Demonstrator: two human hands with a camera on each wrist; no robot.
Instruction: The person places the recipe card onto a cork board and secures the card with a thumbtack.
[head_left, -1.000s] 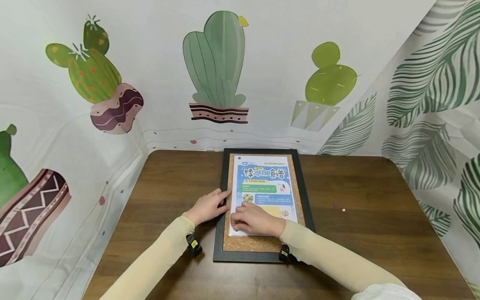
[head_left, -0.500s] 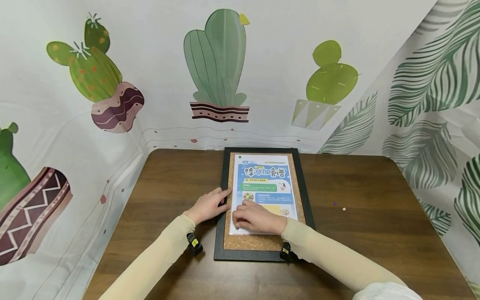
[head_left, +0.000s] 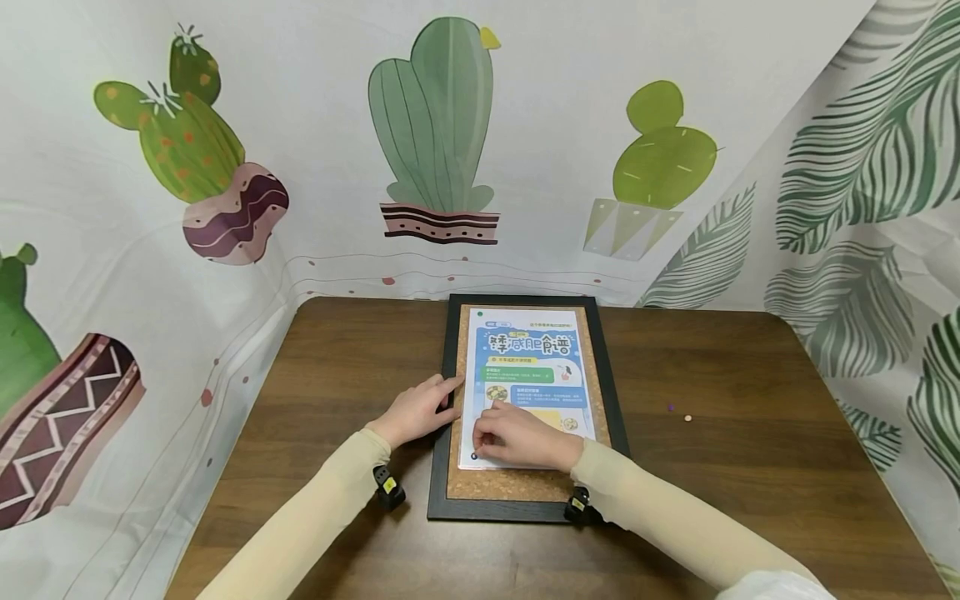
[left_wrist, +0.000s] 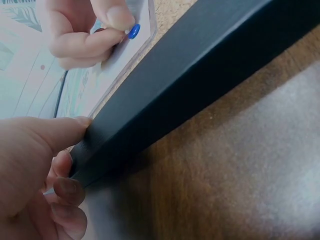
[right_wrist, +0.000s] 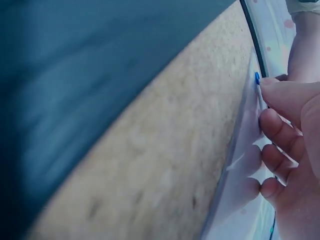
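Note:
A framed corkboard lies on the table, bearing a printed poster with a blue and white design. My left hand grips the board's black frame on its left side, thumb on top and fingers curled at the outer edge. Over the poster's lower left part, my right hand has its fingers curled, with thumb and index fingertip pinching at a blue thumbtack. This tack is near the poster's lower left corner. The right wrist view shows the thumbtack right at the thumb's tip.
A green thumbtack is at the poster's upper left corner. To the board's right on the brown table lie a small purple piece and a pale pink one. A cactus-print cloth hangs behind.
My right hand has shifted slightly to the right, leaving more of the poster's lower left corner and the blue tack in sight. The left hand and the board have stayed put.

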